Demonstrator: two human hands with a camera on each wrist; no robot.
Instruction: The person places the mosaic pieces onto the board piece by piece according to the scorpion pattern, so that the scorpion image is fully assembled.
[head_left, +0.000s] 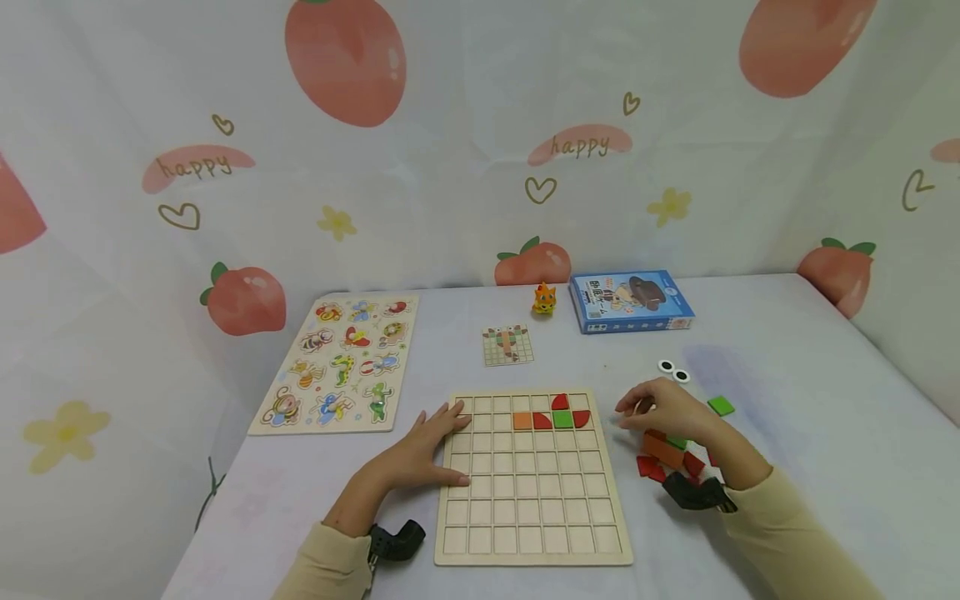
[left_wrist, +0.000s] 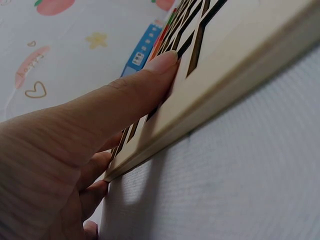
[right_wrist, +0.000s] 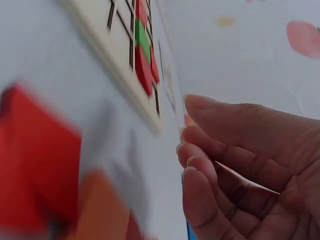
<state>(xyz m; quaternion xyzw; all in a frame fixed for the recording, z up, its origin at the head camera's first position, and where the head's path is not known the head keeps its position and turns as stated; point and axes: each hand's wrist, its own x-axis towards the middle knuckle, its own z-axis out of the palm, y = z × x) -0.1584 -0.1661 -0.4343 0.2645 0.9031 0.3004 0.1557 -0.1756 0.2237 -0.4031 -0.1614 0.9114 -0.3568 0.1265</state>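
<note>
A wooden grid board (head_left: 491, 555) lies on the table, with red pieces (head_left: 542, 422), an orange square (head_left: 522, 421) and a green square (head_left: 563, 419) in its upper right cells. My left hand (head_left: 412, 454) rests on the board's left edge, fingers spread and thumb (left_wrist: 162, 62) on top. Right of the board my right hand (head_left: 663, 410) hovers, its fingers loosely bent. In the right wrist view I see no piece held between thumb and fingertips (right_wrist: 197, 195). Under that wrist lies a pile of orange blocks (head_left: 662, 451) and red pieces (head_left: 693, 463), partly hidden by the forearm.
A small pattern card (head_left: 507, 345) lies behind the board, near an orange toy figure (head_left: 544, 300) and a blue box (head_left: 632, 302). An insect puzzle board (head_left: 337, 364) is at left. Two eye discs (head_left: 673, 371) and a loose green square (head_left: 721, 406) lie at right.
</note>
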